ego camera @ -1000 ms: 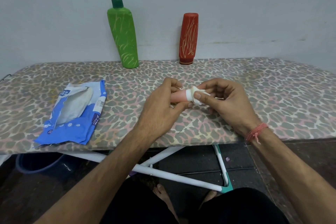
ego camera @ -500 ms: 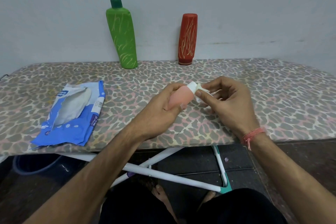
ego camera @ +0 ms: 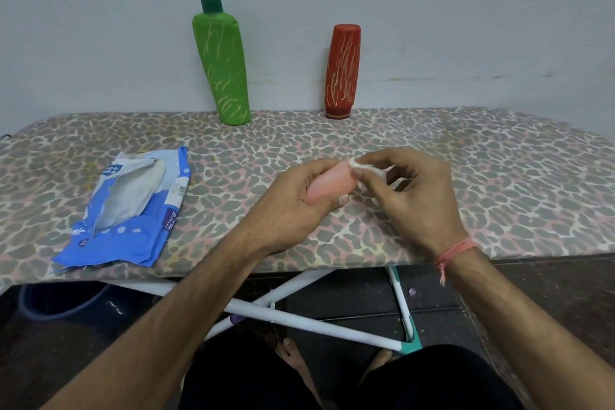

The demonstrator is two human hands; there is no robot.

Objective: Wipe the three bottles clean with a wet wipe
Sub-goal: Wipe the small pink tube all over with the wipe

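My left hand [ego camera: 289, 206] grips a small pink bottle [ego camera: 329, 181] just above the board, its far end pointing up and right. My right hand [ego camera: 416, 196] pinches a crumpled white wet wipe [ego camera: 361, 166] against that far end. A tall green pump bottle [ego camera: 223, 66] with yellow streaks leans by the wall at the back. To its right stands a red bottle [ego camera: 342, 71], also streaked yellow, with its cap end down.
All of it rests on an ironing board [ego camera: 499, 176] with a leopard-print cover. A torn blue wet-wipe pack [ego camera: 129, 210] lies at the left front. White legs [ego camera: 299, 319] and a dark tub [ego camera: 63, 301] show below the board's front edge.
The wipe has slid from the bottle's middle to its far tip, uncovering the pink body. My left hand has turned the bottle so more of it shows.
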